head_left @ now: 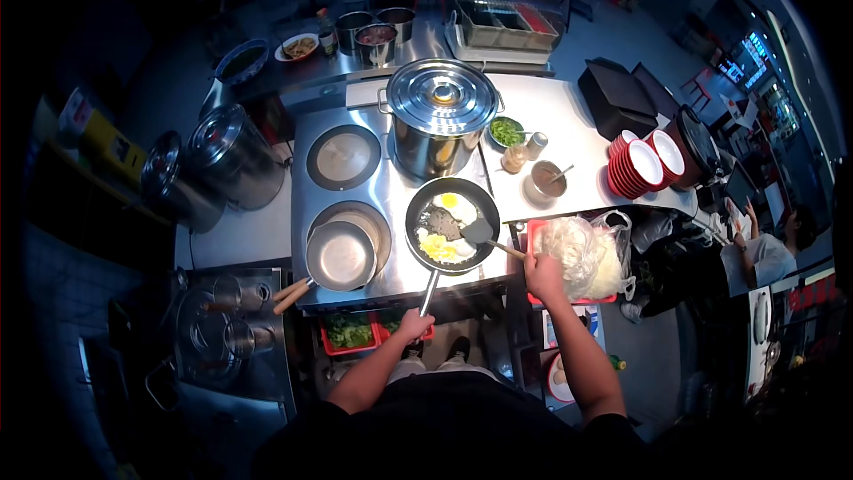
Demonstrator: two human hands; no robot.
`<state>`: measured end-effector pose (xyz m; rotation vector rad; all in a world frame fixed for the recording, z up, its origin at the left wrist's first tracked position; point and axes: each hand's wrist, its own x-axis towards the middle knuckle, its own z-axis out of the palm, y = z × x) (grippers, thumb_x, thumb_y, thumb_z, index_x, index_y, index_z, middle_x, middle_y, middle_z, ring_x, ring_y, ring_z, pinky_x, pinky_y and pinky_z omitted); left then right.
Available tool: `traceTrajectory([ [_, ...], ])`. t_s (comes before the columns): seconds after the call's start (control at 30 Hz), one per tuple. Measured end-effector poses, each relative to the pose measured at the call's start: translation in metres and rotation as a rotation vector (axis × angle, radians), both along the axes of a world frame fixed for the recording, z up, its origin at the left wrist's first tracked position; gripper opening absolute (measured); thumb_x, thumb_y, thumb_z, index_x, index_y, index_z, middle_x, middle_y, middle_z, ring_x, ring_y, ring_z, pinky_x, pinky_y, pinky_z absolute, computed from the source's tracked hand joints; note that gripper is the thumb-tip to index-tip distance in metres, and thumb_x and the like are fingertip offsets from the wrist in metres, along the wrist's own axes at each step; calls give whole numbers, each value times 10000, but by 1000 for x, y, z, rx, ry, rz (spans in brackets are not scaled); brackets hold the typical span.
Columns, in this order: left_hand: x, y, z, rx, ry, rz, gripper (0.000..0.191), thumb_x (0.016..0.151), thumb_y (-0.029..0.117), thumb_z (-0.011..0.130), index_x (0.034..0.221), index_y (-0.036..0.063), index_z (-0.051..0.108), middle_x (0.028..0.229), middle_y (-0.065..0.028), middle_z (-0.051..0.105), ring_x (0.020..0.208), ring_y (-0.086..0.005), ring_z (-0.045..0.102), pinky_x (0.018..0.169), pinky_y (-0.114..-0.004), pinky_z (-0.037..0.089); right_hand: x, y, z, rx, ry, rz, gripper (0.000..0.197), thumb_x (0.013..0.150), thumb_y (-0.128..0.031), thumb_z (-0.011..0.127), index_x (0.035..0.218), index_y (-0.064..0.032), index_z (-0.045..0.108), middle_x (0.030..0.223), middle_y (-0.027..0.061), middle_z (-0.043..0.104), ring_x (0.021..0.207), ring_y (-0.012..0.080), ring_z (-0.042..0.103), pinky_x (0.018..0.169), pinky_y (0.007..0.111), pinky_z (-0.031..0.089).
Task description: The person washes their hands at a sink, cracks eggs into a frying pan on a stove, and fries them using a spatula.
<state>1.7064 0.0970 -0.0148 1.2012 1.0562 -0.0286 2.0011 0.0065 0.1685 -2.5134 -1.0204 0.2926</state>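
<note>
My left hand [416, 325] is closed around the metal handle of a black frying pan [414, 250], which sits at the front right of the steel cooktop. Several eggs are frying in it, one with a whole yellow yolk [449, 201] and others with broken, spread yolk [436, 248]. My right hand [544, 278] grips the wooden handle of a spatula [477, 231]. The spatula's dark blade lies over the right part of the pan, at the edge of the egg whites. Behind the pan stands a large lidded steel stockpot [436, 140].
Stacked small pans [341, 255] with wooden handles stand left of the frying pan. To the right are a bowl of chopped greens [506, 132], a steel cup [545, 185], red-rimmed bowls [626, 177] and a red tray [533, 233] of bagged food. A person [766, 257] is at the far right.
</note>
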Motion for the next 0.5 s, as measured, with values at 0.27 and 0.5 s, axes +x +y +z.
traceTrajectory([
  [0.27, -8, 7, -9, 7, 8, -1, 173, 760, 174, 621, 744, 17, 551, 534, -80, 556, 372, -142, 509, 339, -278, 388, 4, -11, 14, -20, 195, -74, 384, 887, -265, 467, 743, 46, 640, 544, 192, 581, 478, 287, 615, 570, 395, 501],
  [0.5, -5, 12, -7, 25, 33, -51, 199, 759, 187, 628, 772, -2, 568, 569, -108, 590, 411, -156, 548, 365, -294, 429, 22, -5, -38, 10, 66, -84, 377, 884, -262, 465, 777, 54, 642, 527, 171, 581, 469, 259, 620, 518, 367, 496],
])
